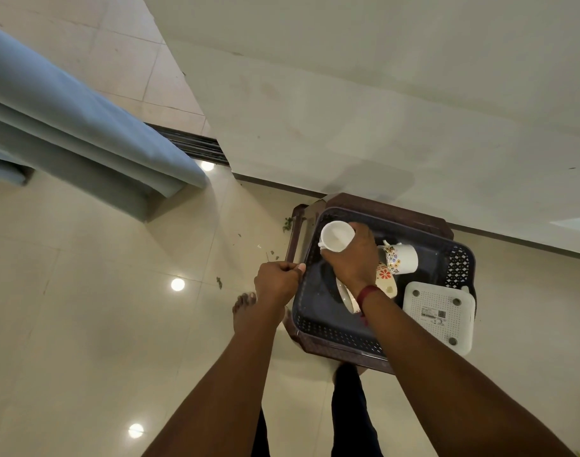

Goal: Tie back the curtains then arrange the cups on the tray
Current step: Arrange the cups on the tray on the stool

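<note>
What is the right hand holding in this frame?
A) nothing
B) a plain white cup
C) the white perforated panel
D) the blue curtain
B: the right hand grips a plain white cup, its open mouth toward the camera, above the dark tray whose rim the left hand holds.

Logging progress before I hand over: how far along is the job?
The curtain hangs bunched in folds, but no tie-back shows. In hand: the right hand grips a white cup over the tray while the left hand holds its rim. Left: the floral cup and the red-flower cup lie tipped on their sides.
</note>
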